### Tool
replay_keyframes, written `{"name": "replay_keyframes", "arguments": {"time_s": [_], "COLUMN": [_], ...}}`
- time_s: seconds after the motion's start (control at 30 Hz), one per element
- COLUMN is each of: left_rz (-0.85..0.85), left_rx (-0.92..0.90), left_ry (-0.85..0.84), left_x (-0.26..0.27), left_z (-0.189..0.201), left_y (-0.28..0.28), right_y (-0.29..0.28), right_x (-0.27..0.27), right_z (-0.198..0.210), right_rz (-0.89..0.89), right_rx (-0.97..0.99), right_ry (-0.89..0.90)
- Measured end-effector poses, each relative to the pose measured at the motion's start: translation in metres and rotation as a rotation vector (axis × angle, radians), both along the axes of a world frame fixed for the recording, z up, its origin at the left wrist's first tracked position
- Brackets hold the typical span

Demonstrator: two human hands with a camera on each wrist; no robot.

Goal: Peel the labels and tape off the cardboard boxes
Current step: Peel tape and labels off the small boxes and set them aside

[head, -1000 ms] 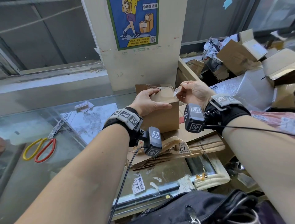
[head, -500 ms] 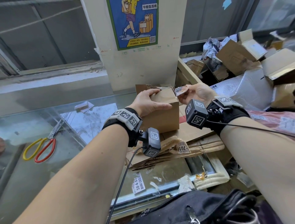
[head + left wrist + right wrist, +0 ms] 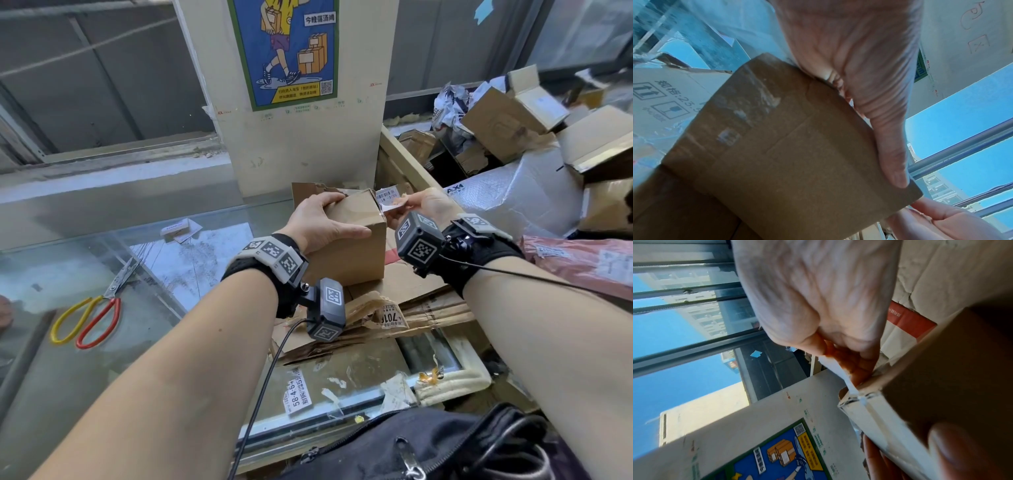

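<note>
A small brown cardboard box [image 3: 356, 240] [image 3: 787, 146] [image 3: 953, 369] stands on flattened cardboard [image 3: 411, 291] in the middle of the head view. My left hand [image 3: 322, 219] grips its top left corner, thumb along the near face. My right hand [image 3: 421, 209] pinches a white barcode label [image 3: 388, 198] at the box's top right corner. The label is partly lifted and still joined to the box edge. In the right wrist view the label [image 3: 840, 369] runs as a thin white strip from my fingers [image 3: 857, 366] to the box corner.
Yellow and red scissors [image 3: 89, 315] lie on the glass counter [image 3: 68, 267] at left. Peeled labels [image 3: 298, 394] are stuck near the counter's front edge. A heap of boxes [image 3: 513, 113] and bubble wrap [image 3: 507, 198] fills the right. A pillar with a poster [image 3: 291, 51] rises behind the box.
My right hand has pulled the label up and to the right off the box's corner, then dropped a little. The printed face of the label now shows. My left hand has kept its hold.
</note>
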State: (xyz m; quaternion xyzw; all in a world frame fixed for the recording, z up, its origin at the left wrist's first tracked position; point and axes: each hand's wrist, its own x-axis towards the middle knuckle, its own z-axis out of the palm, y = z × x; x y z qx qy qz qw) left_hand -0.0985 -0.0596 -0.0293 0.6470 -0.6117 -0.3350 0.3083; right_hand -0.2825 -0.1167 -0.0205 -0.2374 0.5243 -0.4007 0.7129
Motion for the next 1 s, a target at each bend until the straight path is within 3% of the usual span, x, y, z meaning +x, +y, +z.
{"name": "replay_keyframes", "arguments": {"time_s": [0.07,0.13,0.3,0.43,0.57,0.67,0.87,1.0], "left_rz": [0.003,0.006,0.024,0.048,0.037,-0.013,0.031,-0.062], "left_rx": [-0.003,-0.007,-0.018,-0.021,-0.007,0.006,0.024,0.102], "left_ry": [-0.021,-0.042,-0.07,-0.035,-0.081,-0.201,-0.287,-0.333], "left_x": [0.0,-0.001,-0.003,0.002,0.002,-0.002,-0.009,-0.019], "left_z": [0.001,0.001,0.001,0.0,-0.001,0.002,0.014,0.023], "left_y": [0.0,0.0,-0.001,0.001,0.0,0.002,-0.003,-0.006], "right_y": [0.002,0.006,-0.003,0.001,0.02,0.024,0.035,0.031], "right_x": [0.003,0.006,0.022,0.018,0.014,0.015,0.014,0.008], "right_z": [-0.002,0.002,0.004,0.004,0.024,0.026,0.039,0.041], "right_rz": [-0.105,-0.115,0.164,0.211,0.426,0.664,0.688,0.617], "right_rx": [-0.003,-0.085,-0.413,-0.645,-1.026,-1.065,-1.067,-0.928], "right_ry": [-0.136,-0.116,0.449,0.931,1.177,1.329,1.319,1.264]}}
